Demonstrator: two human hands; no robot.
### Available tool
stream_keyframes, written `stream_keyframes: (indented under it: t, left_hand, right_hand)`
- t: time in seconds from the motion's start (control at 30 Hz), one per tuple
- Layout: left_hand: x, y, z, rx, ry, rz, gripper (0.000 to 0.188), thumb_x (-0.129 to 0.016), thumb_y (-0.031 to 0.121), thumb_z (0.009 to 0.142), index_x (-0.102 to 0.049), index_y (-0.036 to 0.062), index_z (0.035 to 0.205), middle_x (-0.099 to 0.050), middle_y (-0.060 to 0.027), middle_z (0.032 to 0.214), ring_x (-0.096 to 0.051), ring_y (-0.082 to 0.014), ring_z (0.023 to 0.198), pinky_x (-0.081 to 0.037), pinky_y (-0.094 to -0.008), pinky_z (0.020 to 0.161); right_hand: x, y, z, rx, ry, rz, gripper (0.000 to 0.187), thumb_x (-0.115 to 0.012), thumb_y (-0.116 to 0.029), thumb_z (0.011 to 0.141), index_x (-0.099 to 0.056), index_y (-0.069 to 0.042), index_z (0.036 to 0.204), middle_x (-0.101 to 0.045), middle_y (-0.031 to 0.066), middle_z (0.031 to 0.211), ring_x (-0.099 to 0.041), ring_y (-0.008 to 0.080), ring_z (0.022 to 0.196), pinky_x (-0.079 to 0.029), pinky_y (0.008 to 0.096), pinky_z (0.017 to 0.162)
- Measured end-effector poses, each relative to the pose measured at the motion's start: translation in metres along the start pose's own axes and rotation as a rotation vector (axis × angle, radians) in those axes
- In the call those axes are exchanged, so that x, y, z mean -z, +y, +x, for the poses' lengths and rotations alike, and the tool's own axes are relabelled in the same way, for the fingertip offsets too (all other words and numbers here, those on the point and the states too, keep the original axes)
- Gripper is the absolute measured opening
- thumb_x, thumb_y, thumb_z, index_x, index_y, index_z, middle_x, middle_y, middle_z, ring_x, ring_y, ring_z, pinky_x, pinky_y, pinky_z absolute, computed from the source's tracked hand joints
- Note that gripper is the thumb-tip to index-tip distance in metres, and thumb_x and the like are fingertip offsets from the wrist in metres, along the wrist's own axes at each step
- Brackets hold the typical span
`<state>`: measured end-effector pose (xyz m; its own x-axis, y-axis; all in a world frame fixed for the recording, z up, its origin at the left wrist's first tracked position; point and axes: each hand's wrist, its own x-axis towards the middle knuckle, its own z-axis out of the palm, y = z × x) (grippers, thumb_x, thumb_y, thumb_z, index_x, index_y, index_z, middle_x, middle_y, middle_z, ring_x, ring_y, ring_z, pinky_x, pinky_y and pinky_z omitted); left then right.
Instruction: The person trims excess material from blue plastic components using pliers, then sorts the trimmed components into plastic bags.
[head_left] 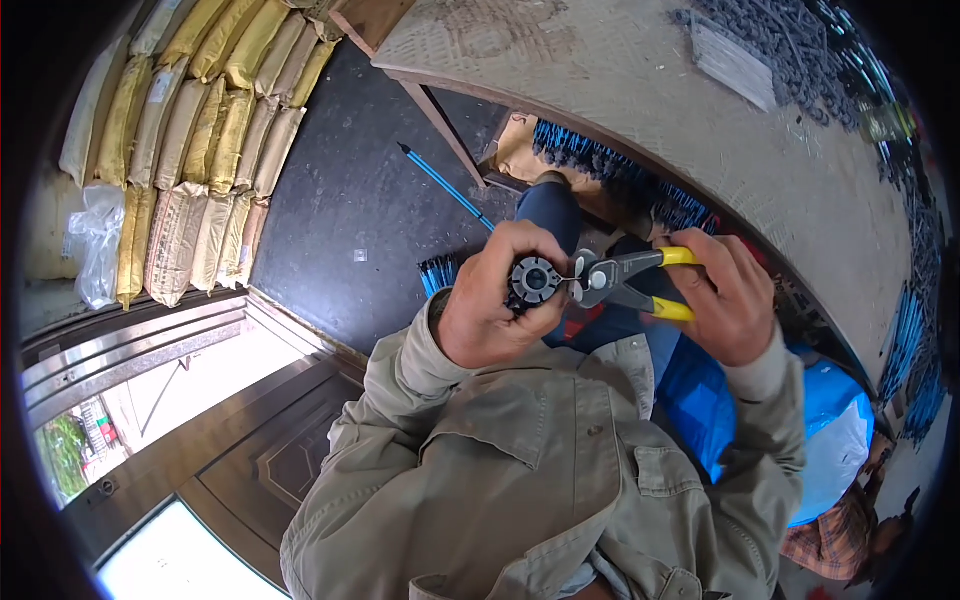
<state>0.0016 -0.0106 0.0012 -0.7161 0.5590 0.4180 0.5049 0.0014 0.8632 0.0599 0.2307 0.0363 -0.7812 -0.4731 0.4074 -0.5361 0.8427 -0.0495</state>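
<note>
My left hand (505, 290) is closed around a black round hub (535, 281) with radial slots and a hole in its middle. End-cutting pliers (622, 278) with yellow grips are in my right hand (728, 298), their handles spread apart. Their jaws are right beside the hub's edge, where a thin wire (571, 279) seems to run between the two. Whether the jaws bite on the wire I cannot tell. Both hands are in front of my chest, above my lap.
A worn table (620, 80) extends along the far right, with piles of dark parts (780, 50) on it. Bundled blue rods (436, 273) and a single blue rod (445, 185) are on the dark floor. Stacked yellow sacks (200, 130) stand far left; a blue bag (700, 400) lies right.
</note>
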Motion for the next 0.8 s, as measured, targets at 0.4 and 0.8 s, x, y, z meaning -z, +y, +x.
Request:
stream_keyframes:
  t: [0.4, 0.8]
  left_hand:
    - [0.004, -0.007, 0.012, -0.127, -0.457, -0.243, 0.066, -0.085, 0.033, 0.048, -0.062, -0.0034, 0.098, -0.063, -0.0120, 0.087, -0.059, -0.0211, 0.078, -0.043, -0.0325, 0.067]
    - [0.010, -0.009, 0.025, -0.066, -0.606, -0.283, 0.065, -0.085, 0.035, 0.046, -0.064, -0.0026, 0.094, -0.065, -0.0104, 0.084, -0.059, -0.0224, 0.075, -0.041, -0.0319, 0.068]
  right_hand:
    - [0.017, 0.011, -0.030, -0.537, -1.015, 1.972, 0.050, -0.061, -0.040, 0.083, -0.051, 0.003, 0.106, -0.059, 0.0209, 0.101, -0.064, 0.0282, 0.066, -0.051, 0.0310, 0.057]
    - [0.016, 0.010, -0.033, -0.702, -0.952, 2.001, 0.055, -0.068, -0.024, 0.079, -0.046, -0.003, 0.125, -0.057, 0.0187, 0.109, -0.062, 0.0301, 0.086, -0.052, 0.0306, 0.065]
